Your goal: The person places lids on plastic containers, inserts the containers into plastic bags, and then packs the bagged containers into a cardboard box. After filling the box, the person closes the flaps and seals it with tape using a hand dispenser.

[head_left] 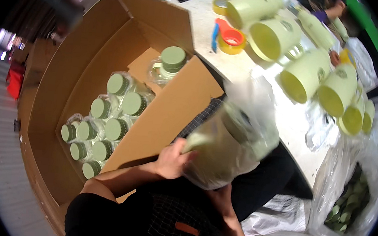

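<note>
A pale green bottle (217,152) in a clear plastic bag is tilted over my lap, blurred by motion. My left hand (172,159) is closed on its left side, around a green part like a handle. The bag's loose end (255,101) spreads out toward the table. Under the bottle, my right hand (219,195) meets the bag from below; its fingers are hidden. To my left stands a big open cardboard box (84,50) with several bagged bottles inside, their round green lids (135,104) facing up. Another bagged bottle (173,59) stands apart near the box's far corner.
A box flap (171,112) leans between the box and my lap. On the white table (268,80) lie several open pale green bottle bodies (305,74) and a red tape dispenser (230,35). A plastic sack (327,184) of green parts stands at right. Another person's hand (335,58) is across the table.
</note>
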Demonstrator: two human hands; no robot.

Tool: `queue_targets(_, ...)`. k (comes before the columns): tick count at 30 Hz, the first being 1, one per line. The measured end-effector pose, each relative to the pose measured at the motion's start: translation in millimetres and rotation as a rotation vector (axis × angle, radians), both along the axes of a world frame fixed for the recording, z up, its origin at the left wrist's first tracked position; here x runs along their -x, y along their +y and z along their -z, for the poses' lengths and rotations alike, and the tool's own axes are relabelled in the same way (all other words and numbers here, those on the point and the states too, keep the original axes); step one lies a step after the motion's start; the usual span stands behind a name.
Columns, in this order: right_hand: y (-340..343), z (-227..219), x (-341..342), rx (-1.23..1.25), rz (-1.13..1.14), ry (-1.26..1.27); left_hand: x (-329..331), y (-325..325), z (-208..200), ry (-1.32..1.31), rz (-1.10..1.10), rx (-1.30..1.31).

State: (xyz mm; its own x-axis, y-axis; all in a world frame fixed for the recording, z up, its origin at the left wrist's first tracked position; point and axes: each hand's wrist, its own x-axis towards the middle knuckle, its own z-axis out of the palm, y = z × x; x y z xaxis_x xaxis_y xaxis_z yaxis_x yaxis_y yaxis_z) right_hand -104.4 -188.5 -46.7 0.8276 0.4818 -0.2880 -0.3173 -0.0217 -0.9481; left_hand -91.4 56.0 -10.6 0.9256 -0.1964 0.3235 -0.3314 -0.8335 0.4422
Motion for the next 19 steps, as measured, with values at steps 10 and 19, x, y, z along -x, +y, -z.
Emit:
queue_targets(10,146,-137,-97,-0.284,-0.318,-0.632,-83,277,34,-0.255,-0.593,0.306)
queue_targets(19,17,-57,-131,0.253,0.324,-0.446,-192,305,121,0.319,-0.296,0.002)
